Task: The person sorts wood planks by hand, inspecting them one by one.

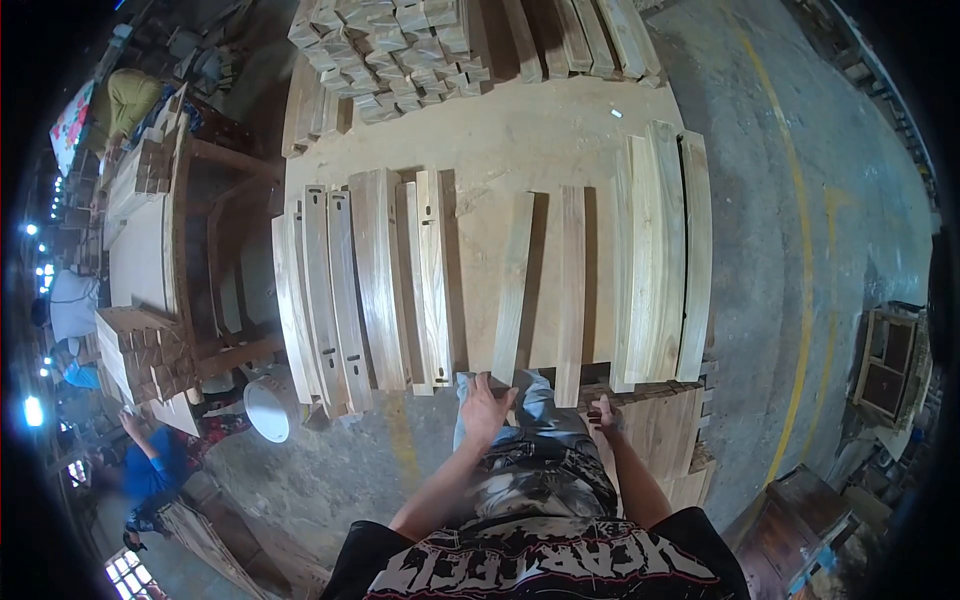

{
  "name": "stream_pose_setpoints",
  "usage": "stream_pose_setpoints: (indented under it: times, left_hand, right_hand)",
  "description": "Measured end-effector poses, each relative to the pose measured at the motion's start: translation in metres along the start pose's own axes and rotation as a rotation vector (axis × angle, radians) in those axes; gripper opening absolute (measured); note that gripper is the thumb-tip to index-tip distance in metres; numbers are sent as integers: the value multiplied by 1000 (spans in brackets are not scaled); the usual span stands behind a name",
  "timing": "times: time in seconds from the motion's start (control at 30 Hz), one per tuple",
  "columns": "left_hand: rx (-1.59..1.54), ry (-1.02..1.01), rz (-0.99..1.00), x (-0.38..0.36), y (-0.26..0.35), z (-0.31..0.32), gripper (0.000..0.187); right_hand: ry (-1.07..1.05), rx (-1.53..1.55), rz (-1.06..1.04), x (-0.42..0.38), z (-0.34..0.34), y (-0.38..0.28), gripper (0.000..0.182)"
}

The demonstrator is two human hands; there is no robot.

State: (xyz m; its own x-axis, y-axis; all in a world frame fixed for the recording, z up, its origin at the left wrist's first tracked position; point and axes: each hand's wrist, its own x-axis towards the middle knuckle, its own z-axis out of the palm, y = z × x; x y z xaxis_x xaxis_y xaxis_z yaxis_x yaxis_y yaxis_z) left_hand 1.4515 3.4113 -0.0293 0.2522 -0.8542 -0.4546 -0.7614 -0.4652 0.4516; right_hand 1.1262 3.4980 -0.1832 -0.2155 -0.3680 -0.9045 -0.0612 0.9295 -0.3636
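My left hand point(484, 410) is at the near end of a pale wooden strip point(515, 280), its fingers and thumb about that end. The strip lies slightly tilted on the board. To its right is a second, browner wooden strip point(570, 290), lying nearly straight with its near end past the board's edge. My right hand point(606, 417) hovers just right of that end, apart from it, with fingers loosely bent and nothing visible in them. Left of the strips lie several wooden pieces with slots point(430, 280); wider planks point(652, 260) lie to the right.
Stacked wooden blocks point(390, 50) stand at the far side of the board point(480, 140). A white bucket point(268, 408) sits on the floor at left, near a workbench point(145, 250). A person in blue point(165, 465) is at lower left. Stacked planks point(650, 430) lie near my right hand.
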Motion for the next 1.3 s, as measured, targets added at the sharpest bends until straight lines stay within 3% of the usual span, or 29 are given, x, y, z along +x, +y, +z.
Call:
stream_pose_setpoints:
  times: [0.07,0.27,0.37,0.47,0.57,0.7,0.8,0.93,1.03,1.13,1.3]
  left_hand:
    - [8,32,16,-1,-6,6,73]
    - [-290,-269,-242,5,-4,-11,84]
    - [-81,-209,-192,2,1,-5,83]
    - [-64,-163,-152,-3,-2,6,82]
    - [-483,-214,-89,-2,-17,16,69]
    - [-1301,-642,-460,0,-40,16,49]
    - [-1715,-674,-396,-4,-60,34,47]
    - [-1599,-658,-627,8,-65,27,48]
    - [-1160,-551,-800,2,-83,36,49]
    - [-430,-179,-375,-21,-107,38,48]
    - [-388,405,-287,-26,-99,-73,32]
  right_hand:
    - [-6,0,-21,-11,1,-19,74]
    - [-79,3,-85,-19,8,-56,76]
    - [-87,-9,-115,-22,11,-58,75]
    - [-98,-20,-96,-20,11,-57,74]
    - [-89,-36,-46,-22,5,-53,74]
    - [-74,-89,-28,-11,-7,-31,73]
    - [-60,-106,-6,-10,-12,-28,72]
    - [-57,-124,-34,-13,-12,-32,72]
    - [-65,-114,-60,-7,-11,-38,73]
    - [-77,-84,-104,-10,-3,-54,73]
    - [-83,-91,-110,13,9,-48,68]
